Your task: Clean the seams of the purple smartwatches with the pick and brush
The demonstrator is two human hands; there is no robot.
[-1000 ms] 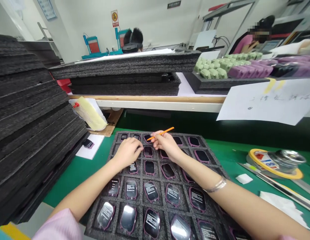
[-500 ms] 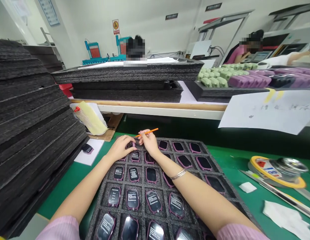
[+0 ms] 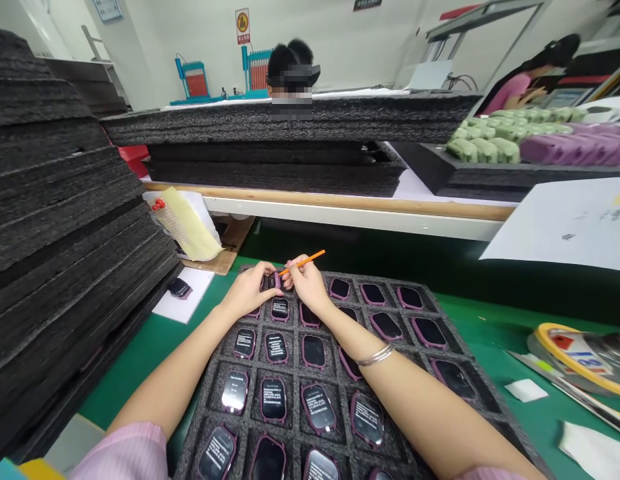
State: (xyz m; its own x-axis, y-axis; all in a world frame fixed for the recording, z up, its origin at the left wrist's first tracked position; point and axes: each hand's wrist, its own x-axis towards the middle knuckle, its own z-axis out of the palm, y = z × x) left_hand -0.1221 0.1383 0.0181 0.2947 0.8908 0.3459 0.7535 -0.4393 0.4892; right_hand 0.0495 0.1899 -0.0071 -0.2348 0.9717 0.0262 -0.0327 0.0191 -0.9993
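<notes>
Currently, the right hand (image 3: 307, 283) grips one orange pencil (image 3: 305, 262); the left hand (image 3: 250, 290) grasps one device (image 3: 276, 280) (foam tray (image 3: 483, 407), six columns).

**Two Bare Hands Meet, Nearly Touching, at Work**

The left forearm (image 3: 175, 370) and right forearm (image 3: 415, 400) reach forward and inward from pink sleeves (image 3: 123, 453). The left hand (image 3: 250, 291) arches palm-down, fingertips (image 3: 265, 270) curled. Just beside it, the right hand (image 3: 306, 283) pinches thumb and fingers together, its wrist (image 3: 340, 333) bent slightly.
</notes>
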